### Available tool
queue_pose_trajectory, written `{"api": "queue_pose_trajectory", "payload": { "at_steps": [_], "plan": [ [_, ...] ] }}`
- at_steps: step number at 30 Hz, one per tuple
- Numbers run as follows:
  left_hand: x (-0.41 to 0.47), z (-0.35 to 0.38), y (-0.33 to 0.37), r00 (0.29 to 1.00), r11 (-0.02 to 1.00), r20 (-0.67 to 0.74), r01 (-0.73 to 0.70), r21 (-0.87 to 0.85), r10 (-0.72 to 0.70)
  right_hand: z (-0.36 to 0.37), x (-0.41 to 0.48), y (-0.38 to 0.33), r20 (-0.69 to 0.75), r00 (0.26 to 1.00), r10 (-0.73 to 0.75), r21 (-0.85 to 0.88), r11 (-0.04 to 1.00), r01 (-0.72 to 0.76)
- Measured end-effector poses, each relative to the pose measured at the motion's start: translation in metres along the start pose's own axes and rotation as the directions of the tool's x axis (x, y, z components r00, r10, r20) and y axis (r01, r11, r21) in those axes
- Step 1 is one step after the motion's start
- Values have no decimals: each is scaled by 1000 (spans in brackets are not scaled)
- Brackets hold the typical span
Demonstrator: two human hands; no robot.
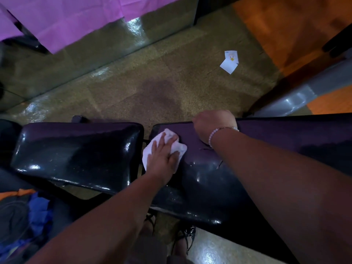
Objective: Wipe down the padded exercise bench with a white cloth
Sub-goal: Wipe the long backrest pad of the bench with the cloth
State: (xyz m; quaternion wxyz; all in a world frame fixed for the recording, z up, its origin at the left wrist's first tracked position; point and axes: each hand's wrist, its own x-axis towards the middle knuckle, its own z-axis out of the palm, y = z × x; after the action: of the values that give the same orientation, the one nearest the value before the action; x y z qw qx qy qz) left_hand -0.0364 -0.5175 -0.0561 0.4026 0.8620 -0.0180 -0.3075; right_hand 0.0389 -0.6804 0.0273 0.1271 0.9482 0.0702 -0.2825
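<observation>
The black padded exercise bench has two glossy pads: a seat pad (76,151) on the left and a long back pad (205,180) on the right, with a narrow gap between them. A crumpled white cloth (167,136) lies on the left end of the long pad. My left hand (162,157) presses flat on the cloth, fingers spread. My right hand (213,124), with a bead bracelet on the wrist, curls over the far edge of the long pad and grips it. The pad surface near the cloth shows a crack and wet shine.
White paper scraps (230,60) lie on the speckled floor beyond the bench. A purple sheet (66,20) hangs at the upper left. A grey bar (297,98) runs at the right. Blue and orange fabric (36,208) sits at the lower left. My sandalled feet (182,242) stand under the bench.
</observation>
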Motion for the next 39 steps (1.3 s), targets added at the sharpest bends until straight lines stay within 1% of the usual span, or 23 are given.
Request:
{"api": "queue_pose_trajectory", "payload": {
  "at_steps": [2, 4, 6, 8, 10, 12, 14, 15, 18, 20, 21, 23, 25, 26, 27, 28, 30, 31, 32, 34, 36, 37, 39],
  "plan": [
    [-12, 3, -4, 998, 996, -19, 65, -53, -66, -3, -4, -1, -32, 999, -33, -12, 999, 32],
    [-36, 13, 1, 993, 992, -59, 98, -80, -103, -10, -9, -4, -89, 995, -52, -12, 999, 51],
    [-67, 30, 16, 992, 990, -78, 94, -101, -102, -16, -19, -9, -153, 986, -68, -13, 998, 66],
    [-99, 49, 35, 998, 997, -62, -2, -75, -2, -16, -35, -18, -174, 973, -148, -23, 989, 147],
    [-120, 62, 40, 992, 992, -12, -129, -7, 129, -8, -51, -27, -117, 967, -227, 15, 973, 230],
    [-125, 63, 27, 976, 976, 34, -216, 31, 215, 1, -63, -33, -43, 977, -211, 68, 975, 213],
    [-123, 56, 3, 966, 963, 35, -258, 71, 256, 6, -71, -35, -18, 987, -162, 94, 982, 163],
    [-121, 52, -9, 970, 968, 29, -241, 72, 239, 8, -74, -35, -12, 989, -150, 95, 984, 150],
    [-110, 41, -33, 996, 996, 26, -87, 11, 87, 12, -82, -37, 7, 990, -143, 83, 986, 142],
    [-97, 40, -43, 1000, 999, -9, 2, -37, -2, 17, -84, -39, 39, 990, -139, 71, 988, 136],
    [-88, 40, -48, 998, 996, -49, 44, -80, -48, 21, -85, -39, 47, 990, -135, 58, 990, 132],
    [-73, 35, -52, 977, 968, -116, 154, -198, -179, 28, -87, -40, 39, 989, -140, 13, 990, 139],
    [-65, 31, -46, 945, 923, -120, 263, -279, -306, 32, -86, -38, 24, 989, -147, -18, 989, 147],
    [-66, 31, -40, 938, 914, -114, 285, -288, -328, 33, -86, -39, 22, 989, -147, -23, 989, 148],
    [-71, 33, -31, 945, 926, -110, 271, -264, -308, 34, -85, -39, 23, 989, -146, -21, 989, 146],
    [-79, 38, -20, 964, 954, -109, 217, -208, -243, 35, -85, -39, 27, 989, -145, -20, 989, 145],
    [-106, 54, 4, 994, 996, -105, 19, -88, -28, 35, -83, -40, 35, 989, -147, -28, 989, 148],
    [-119, 62, 11, 993, 996, -98, -76, -44, 71, 36, -82, -39, 35, 988, -150, -34, 988, 151],
    [-128, 68, 12, 987, 990, -86, -138, -13, 136, 36, -82, -39, 33, 988, -152, -40, 987, 154],
    [-133, 71, 1, 980, 981, -46, -195, 19, 195, 36, -82, -39, 29, 988, -153, -50, 987, 154],
    [-129, 63, -14, 975, 974, -6, -222, 50, 223, 37, -83, -40, 22, 988, -151, -56, 987, 152],
    [-126, 58, -19, 975, 973, 9, -222, 61, 222, 37, -83, -40, 17, 988, -151, -57, 987, 152],
    [-118, 49, -27, 984, 983, 32, -175, 49, 174, 37, -83, -41, 11, 989, -150, -55, 987, 150]
  ]
}}
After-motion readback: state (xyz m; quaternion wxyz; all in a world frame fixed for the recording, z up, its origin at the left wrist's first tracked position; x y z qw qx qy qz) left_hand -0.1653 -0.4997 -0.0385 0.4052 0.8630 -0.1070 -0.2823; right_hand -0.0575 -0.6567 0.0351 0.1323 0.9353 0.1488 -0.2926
